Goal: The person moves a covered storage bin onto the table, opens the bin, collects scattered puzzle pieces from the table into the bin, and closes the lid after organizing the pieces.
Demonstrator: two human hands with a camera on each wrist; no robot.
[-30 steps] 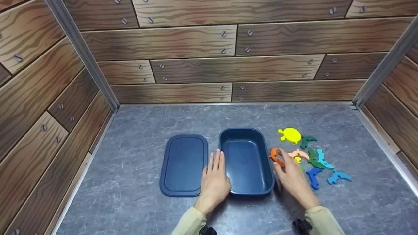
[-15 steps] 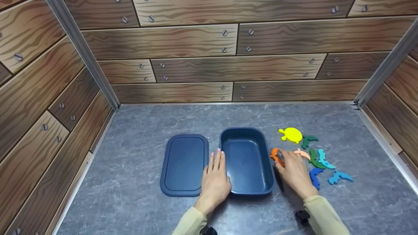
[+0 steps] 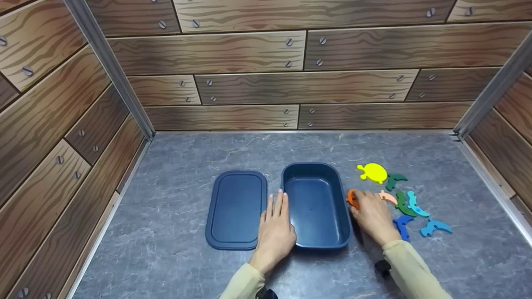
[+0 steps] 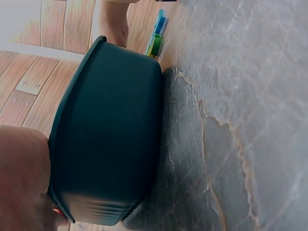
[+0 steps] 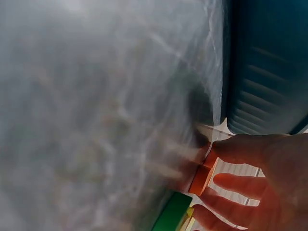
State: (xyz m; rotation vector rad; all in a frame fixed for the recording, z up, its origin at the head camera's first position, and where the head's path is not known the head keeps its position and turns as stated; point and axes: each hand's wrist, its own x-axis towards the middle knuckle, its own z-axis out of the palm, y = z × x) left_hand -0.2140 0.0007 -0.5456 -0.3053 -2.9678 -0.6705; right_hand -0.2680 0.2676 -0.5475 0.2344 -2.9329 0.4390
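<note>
Seemingly to steady the box [image 3: 316, 214], our left hand [image 3: 277, 232] rested straight-fingered against it while our right hand [image 3: 372, 215] pinched an orange piece [image 5: 200, 179].

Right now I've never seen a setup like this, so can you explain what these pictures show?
There's no machine: these are a person's bare hands. The wide picture comes from a camera on the head, looking forward and down; the two close ones come from a camera on each wrist. On the grey surface lie an open blue box, a flat lid to its left, and small coloured pieces to its right, including a yellow turtle shape. The left hand, fingers straight, rests against the box's left side. The right hand pinches an orange piece just right of the box.
</note>
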